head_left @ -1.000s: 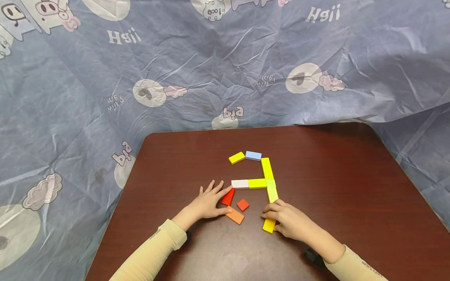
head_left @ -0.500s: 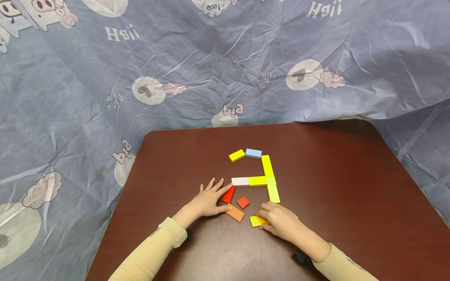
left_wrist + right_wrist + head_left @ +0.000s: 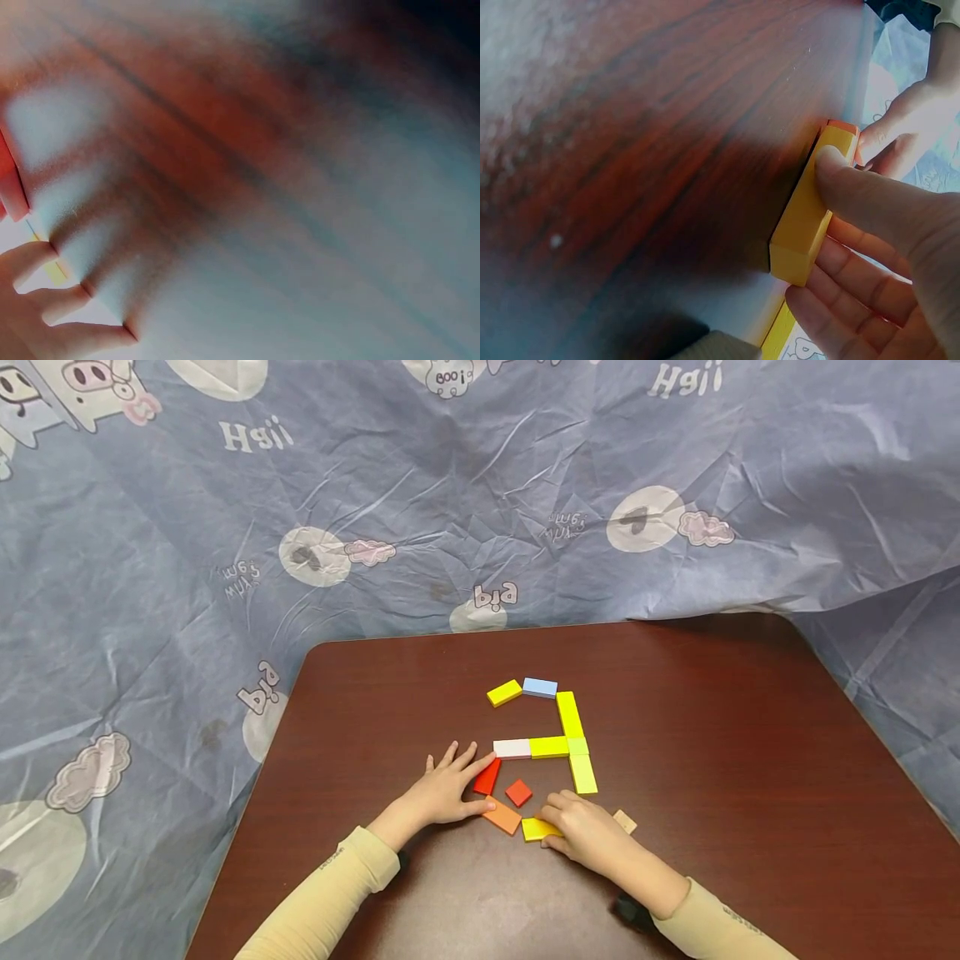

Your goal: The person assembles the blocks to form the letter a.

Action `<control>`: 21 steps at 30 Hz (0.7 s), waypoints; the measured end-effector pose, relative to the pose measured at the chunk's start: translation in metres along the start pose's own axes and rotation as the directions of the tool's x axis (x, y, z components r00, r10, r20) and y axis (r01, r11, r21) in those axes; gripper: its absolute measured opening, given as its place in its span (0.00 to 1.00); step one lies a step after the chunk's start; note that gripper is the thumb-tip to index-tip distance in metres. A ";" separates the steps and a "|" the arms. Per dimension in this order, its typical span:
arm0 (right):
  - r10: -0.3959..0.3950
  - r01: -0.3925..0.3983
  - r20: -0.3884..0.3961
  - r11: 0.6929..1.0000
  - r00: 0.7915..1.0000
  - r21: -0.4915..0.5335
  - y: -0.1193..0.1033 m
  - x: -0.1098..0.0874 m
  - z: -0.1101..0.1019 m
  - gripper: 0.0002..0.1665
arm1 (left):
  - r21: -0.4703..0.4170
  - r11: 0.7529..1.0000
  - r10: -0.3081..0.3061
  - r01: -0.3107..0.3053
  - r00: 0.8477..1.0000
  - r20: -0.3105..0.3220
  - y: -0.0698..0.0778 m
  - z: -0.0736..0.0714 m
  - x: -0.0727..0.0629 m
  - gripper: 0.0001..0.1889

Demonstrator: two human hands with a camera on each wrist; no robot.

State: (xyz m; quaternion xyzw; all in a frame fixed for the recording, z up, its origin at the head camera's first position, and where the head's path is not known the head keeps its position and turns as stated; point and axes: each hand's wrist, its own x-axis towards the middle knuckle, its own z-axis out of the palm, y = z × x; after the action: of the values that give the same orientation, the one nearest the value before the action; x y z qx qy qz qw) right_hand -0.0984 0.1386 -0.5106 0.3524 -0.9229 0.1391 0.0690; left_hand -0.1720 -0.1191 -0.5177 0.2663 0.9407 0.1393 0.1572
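My right hand (image 3: 588, 833) pinches a yellow block (image 3: 810, 206) between thumb and fingers, low over the table. In the head view its left end meets the right end of an orange block (image 3: 504, 818); the rest is under the hand. My left hand (image 3: 441, 795) lies with fingers spread on the table. Its thumb touches the orange block and a fingertip is at the corner where a red block (image 3: 487, 777) meets a white block (image 3: 512, 748). Between the hands lies a small red square block (image 3: 519, 792).
Beyond the hands, a yellow block (image 3: 549, 747), light green block (image 3: 577, 746), pale yellow block (image 3: 582, 774), long yellow block (image 3: 569, 714), blue block (image 3: 540, 687) and tilted yellow block (image 3: 504, 694) form a line. A plain wooden block (image 3: 625, 822) lies behind the right hand.
My right hand has turned the yellow block sideways and slid it left from below the pale yellow block to the orange one. The wooden block has come into sight. My left hand stays put.
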 end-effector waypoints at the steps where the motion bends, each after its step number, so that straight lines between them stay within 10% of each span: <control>1: 0.003 -0.003 0.000 1.000 1.000 0.002 0.000 0.000 0.000 0.17 | -0.001 1.000 -0.002 0.002 1.000 0.001 0.000 0.000 0.000 0.42; 21: 0.046 -0.046 0.001 0.999 0.999 -0.002 0.001 -0.001 0.003 0.18 | -0.005 1.000 0.001 -0.001 1.000 0.000 0.002 -0.002 -0.001 0.42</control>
State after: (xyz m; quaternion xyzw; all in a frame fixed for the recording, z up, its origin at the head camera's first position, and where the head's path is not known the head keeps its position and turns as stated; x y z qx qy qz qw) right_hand -0.0989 0.1389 -0.5138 0.3311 -0.9309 0.1396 0.0655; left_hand -0.1712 -0.1181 -0.5153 0.2665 0.9402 0.1418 0.1579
